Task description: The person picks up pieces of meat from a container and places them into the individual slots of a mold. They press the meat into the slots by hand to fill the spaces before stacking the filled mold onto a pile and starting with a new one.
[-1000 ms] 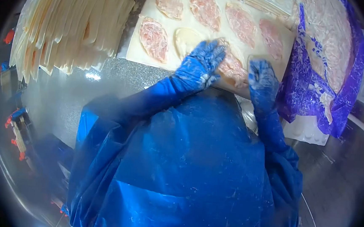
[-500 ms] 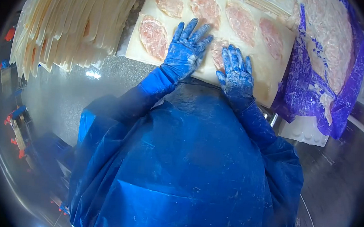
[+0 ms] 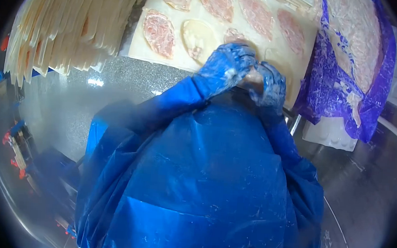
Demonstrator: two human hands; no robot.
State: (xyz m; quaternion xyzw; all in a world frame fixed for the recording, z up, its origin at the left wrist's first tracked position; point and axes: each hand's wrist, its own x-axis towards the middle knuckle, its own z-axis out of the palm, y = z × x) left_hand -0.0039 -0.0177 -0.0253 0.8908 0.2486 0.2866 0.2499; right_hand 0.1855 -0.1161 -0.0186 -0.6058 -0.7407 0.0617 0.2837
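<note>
In front of me lies a cream board [image 3: 140, 41] with leaf-shaped hollows, most filled with flattened pale pink meat. Over its near edge my left hand [image 3: 230, 64], in a wet blue glove, is closed with the fingers curled. Close beside it, my right hand [image 3: 272, 87] is closed too. A lump of raw meat [image 3: 253, 78] shows between the two hands, gripped from both sides. Just beyond my left fingers, more pink meat [image 3: 234, 35] partly fills one hollow. The hollow [image 3: 197, 37] to its left holds only small scraps.
A stack of cream boards [image 3: 72, 23] stands on edge at the left, on a metal table [image 3: 66, 110]. To the right, a purple plastic sheet [image 3: 322, 91] carries a large heap of pale meat [image 3: 354, 33]. White dimpled trays [image 3: 329, 133] lie under and beside it.
Both hands have gone from lying flat on the board to closed around a meat lump near its front edge. The left hand moved right and nearer, uncovering a mostly bare hollow.
</note>
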